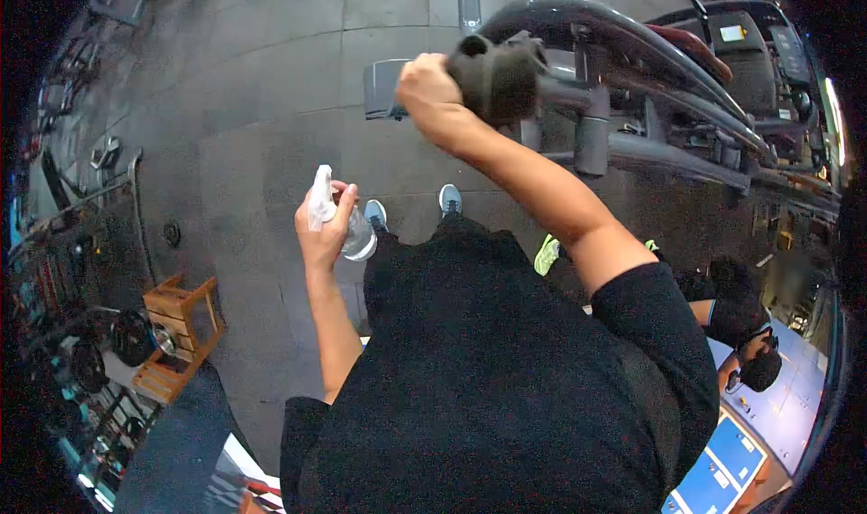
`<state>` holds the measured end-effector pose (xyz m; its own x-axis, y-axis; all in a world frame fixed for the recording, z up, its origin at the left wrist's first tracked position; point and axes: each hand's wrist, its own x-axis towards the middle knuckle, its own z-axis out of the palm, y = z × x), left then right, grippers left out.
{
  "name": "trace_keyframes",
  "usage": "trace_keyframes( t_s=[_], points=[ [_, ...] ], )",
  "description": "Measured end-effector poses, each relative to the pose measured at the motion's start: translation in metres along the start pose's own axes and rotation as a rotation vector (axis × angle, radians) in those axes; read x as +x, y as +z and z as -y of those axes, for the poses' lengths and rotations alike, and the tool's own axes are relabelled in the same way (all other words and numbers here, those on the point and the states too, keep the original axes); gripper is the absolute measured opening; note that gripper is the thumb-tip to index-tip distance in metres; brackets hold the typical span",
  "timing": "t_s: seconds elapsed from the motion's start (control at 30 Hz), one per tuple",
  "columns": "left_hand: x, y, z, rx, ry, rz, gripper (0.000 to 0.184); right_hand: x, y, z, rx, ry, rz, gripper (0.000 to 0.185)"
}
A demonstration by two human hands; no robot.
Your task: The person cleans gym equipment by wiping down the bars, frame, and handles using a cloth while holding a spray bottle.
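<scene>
My left hand [325,225] is wrapped round a clear spray bottle [359,240] with a white trigger head [322,193], held tilted over the floor. My right arm reaches forward to a grey-framed gym machine. There my right hand [430,85] is closed, its back towards me, against the left side of a bulky dark padded piece [498,79]. The curled fingers are mostly hidden, so whether they grip that piece or a cloth does not show. A grey box-shaped part [384,89] of the machine lies just left of this hand.
Curved machine tubes [632,40] fill the upper right. A wooden stool [185,320] and weight plates [88,365] stand at the left. Another person [741,333] is at the lower right beside blue-fronted lockers [722,469]. A yellow-green shoe [547,254] shows under my right arm.
</scene>
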<state>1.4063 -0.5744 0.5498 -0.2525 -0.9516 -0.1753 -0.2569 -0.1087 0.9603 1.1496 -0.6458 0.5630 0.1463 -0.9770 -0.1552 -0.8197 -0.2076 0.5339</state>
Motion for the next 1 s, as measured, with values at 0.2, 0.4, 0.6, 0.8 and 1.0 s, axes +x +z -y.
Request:
trace_keyframes(
  t_s=[0.2, 0.4, 0.6, 0.8, 1.0],
  points=[
    [0.002, 0.0, 0.005, -0.038, 0.034, 0.011, 0.017, 0.045, 0.02, 0.016, 0.02, -0.251, 0.173, 0.028],
    [0.003, -0.007, 0.025, -0.048, -0.072, 0.041, 0.018, -0.046, 0.047, -0.028, 0.348, 0.2, -0.695, 0.032],
    [0.006, -0.011, 0.028, 0.027, -0.056, 0.045, 0.018, -0.118, 0.073, -0.111, 0.258, 0.534, -0.433, 0.037],
    [0.009, -0.012, 0.015, 0.14, 0.0, 0.076, 0.022, -0.1, 0.091, -0.192, 0.687, 0.104, 0.218, 0.041],
    [0.017, -0.021, 0.013, 0.112, 0.062, 0.173, 0.022, -0.116, 0.068, -0.161, 0.618, 0.28, -0.005, 0.035]
  ],
)
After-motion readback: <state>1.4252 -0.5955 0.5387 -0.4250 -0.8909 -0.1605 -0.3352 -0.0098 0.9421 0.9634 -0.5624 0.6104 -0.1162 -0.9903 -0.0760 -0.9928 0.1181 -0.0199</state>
